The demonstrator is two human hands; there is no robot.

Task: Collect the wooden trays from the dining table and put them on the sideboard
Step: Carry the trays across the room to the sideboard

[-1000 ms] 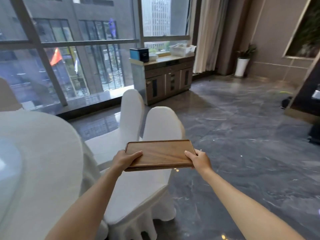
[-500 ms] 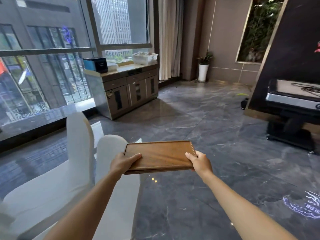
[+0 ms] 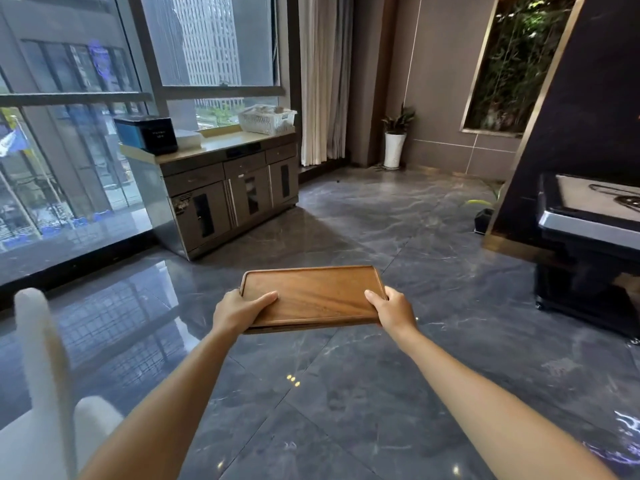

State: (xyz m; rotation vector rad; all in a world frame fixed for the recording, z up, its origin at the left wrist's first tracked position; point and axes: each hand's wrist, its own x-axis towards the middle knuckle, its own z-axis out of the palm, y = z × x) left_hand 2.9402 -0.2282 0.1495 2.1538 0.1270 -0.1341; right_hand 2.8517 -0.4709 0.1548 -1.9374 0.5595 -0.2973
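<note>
While your left hand [image 3: 242,308] and right hand [image 3: 393,310] clasp the stacked wooden trays [image 3: 313,297] above the floor, well short of the sideboard [image 3: 221,178], keep them level; tilting could slide one off.

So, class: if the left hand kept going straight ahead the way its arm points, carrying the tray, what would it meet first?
Probably nothing soon. The left hand grips the wooden trays over bare floor; the sideboard stands ahead and slightly left, though depth is hard to judge.
</note>
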